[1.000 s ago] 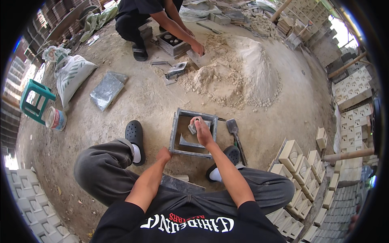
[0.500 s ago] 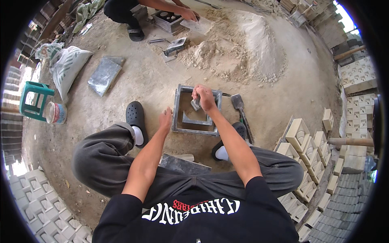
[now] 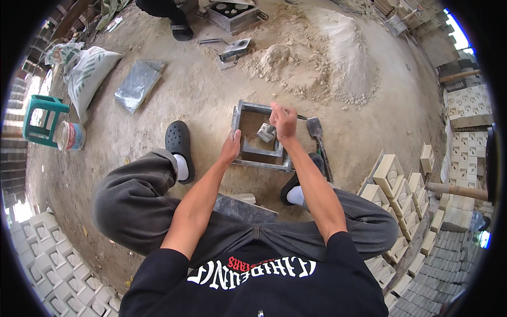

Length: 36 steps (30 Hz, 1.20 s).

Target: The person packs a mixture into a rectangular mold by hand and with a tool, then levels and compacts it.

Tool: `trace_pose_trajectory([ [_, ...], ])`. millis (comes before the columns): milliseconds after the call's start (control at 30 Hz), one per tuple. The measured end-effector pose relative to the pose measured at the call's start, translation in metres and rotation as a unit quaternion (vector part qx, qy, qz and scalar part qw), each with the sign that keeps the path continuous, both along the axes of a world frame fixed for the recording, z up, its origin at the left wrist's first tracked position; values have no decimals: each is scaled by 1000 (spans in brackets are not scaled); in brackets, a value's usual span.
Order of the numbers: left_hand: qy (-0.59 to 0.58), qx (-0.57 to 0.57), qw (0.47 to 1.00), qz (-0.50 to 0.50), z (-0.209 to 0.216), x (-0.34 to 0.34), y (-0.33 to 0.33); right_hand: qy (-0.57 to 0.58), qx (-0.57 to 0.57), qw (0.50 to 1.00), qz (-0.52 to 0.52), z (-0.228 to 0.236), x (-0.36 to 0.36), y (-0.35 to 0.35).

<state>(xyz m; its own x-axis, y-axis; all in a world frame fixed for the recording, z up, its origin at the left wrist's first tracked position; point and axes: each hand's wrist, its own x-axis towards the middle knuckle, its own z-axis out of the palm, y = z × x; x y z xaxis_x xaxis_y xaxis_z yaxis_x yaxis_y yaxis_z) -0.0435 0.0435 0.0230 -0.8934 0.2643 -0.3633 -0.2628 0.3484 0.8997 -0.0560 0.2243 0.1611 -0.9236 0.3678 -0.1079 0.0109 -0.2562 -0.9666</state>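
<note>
A grey metal mould frame [image 3: 262, 165] lies on the ground between my feet, with a smaller angled metal piece [image 3: 264, 150] inside it. My left hand [image 3: 231, 147] grips the left wall of the frame, fingers bent over its edge. Above the frame's right side my right hand [image 3: 285, 122] is closed in a fist. A small grey block-like tool [image 3: 266, 132] sticks out beside this fist, over the inside of the frame; its handle is hidden by the fingers.
A small spade [image 3: 315, 128] lies right of the frame. Ahead are a trowel [image 3: 232, 55], a heap of pale powder [image 3: 346, 58] and another mould [image 3: 230, 22] near a person's leg. Metal plates [image 3: 139, 84] lie left; pale moulded blocks [image 3: 388, 174] stand right.
My left hand has closed onto the frame's left wall, and the frame sits turned slightly. My right hand and the block-like tool moved right. The co-worker's hands left the far mould.
</note>
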Motion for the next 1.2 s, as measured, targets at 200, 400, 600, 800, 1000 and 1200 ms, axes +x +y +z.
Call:
trace_pose_trajectory([
  [200,-29,-18,999,29,-12,7,-8,50,-5,998,27,13,11,-7],
  [400,-86,-76,993,21,-2,4,-1,6,64,992,112,-20,-7,-7],
  [600,-58,-60,996,36,-7,4,-8,84,40,990,109,-6,4,6],
  [800,-86,-50,994,34,-2,9,-5,17,51,991,125,-13,-4,2],
  [1000,-76,-55,995,27,-1,7,-2,50,67,992,94,-15,5,6],
  [1200,-69,-67,995,39,-13,8,-6,96,32,993,63,0,9,11],
])
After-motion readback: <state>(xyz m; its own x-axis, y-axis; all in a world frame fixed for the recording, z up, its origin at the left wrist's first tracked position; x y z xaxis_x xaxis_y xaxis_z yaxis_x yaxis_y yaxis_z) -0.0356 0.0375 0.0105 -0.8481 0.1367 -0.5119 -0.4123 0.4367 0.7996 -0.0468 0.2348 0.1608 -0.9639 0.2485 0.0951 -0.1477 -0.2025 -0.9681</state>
